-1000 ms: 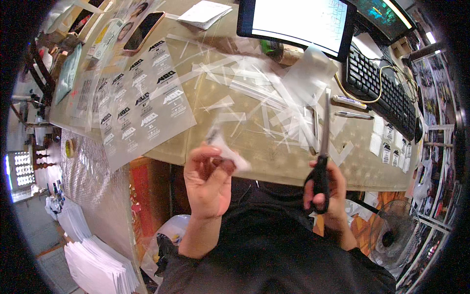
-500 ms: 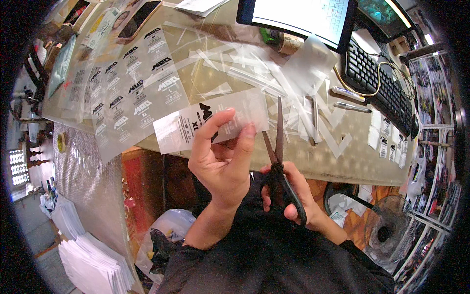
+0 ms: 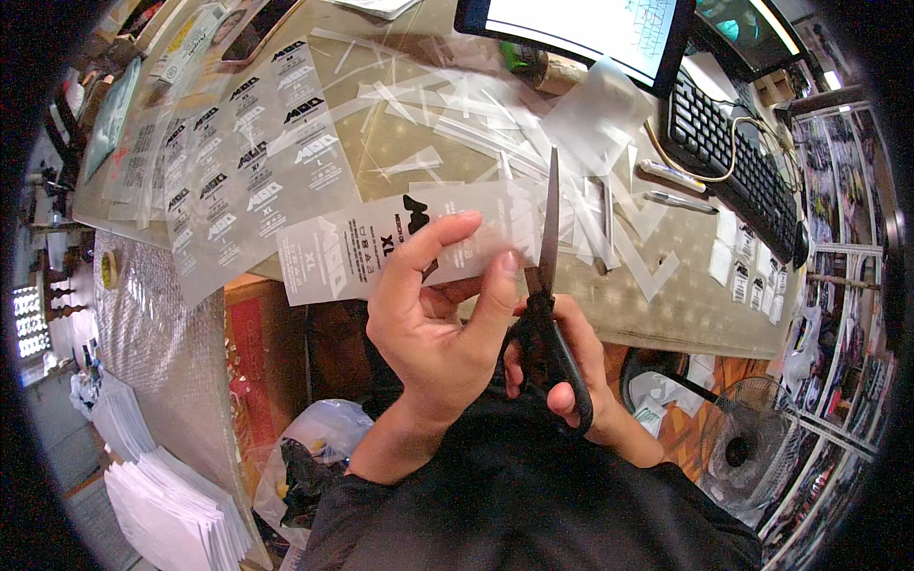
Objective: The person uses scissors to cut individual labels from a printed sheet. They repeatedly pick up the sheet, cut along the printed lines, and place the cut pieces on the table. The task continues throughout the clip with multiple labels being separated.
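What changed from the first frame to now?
The right hand moved left, bringing the scissors to the right end of the translucent strip in the left hand, which itself moved right; the strip's print now shows clearly. Unchanged: scissors still held, printed sheet and keyboard in place.

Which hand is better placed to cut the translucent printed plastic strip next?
Right, I'd judge: the right hand holds the black-handled metal scissors close to the right end of the strip, which the left hand is occupied gripping.

Up top, a lit screen (image 3: 581, 29) is seen; to its right, a keyboard (image 3: 703, 124) is crossed by a cable (image 3: 731, 162); lower right, a fan (image 3: 735, 449) is spotted; lower left, papers (image 3: 162, 509) are stacked!
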Demonstrator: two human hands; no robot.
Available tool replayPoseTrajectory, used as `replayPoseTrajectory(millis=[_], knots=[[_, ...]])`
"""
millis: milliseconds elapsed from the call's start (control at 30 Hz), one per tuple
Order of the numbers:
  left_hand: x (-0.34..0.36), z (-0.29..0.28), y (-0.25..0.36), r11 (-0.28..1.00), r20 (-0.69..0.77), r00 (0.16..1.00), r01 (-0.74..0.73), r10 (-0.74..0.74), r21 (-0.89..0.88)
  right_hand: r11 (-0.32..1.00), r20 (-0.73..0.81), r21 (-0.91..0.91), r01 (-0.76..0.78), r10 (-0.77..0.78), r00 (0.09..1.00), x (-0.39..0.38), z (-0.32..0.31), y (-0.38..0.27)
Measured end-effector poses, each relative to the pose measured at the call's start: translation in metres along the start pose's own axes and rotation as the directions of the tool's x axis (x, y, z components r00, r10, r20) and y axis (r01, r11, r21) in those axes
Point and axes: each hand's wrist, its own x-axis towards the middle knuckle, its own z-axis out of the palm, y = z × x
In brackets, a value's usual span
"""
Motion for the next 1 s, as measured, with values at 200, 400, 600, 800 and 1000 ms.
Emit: replayPoseTrajectory(millis=[200,400,600,800,1000], knots=[[0.0,0.0,-0.002,1.0,0.012,1.0,-0.006,0.006,-0.014,1.0,-0.009,-0.006,0.023,-0.023,1.0,-0.001,-0.002,0.003],[0.001,0.0,-0.003,1.0,0.014,1.0,-0.011,0.011,-0.009,0.999,-0.011,-0.005,0.052,-0.052,0.999,-0.003,-0.004,0.008],[0.003,0.0,-0.003,0.999,0.021,0.999,-0.034,0.034,0.013,0.997,-0.02,-0.042,0.064,-0.065,0.998,-0.006,-0.004,0.011],[0.004,-0.001,-0.003,0.999,0.023,0.999,-0.042,0.041,0.012,0.993,-0.021,-0.093,0.072,-0.074,0.997,-0.006,-0.004,0.011],[0.006,-0.002,-0.004,0.997,0.037,0.996,-0.078,0.077,0.025,0.99,-0.046,-0.115,0.08,-0.086,0.995,-0.007,-0.003,0.015]])
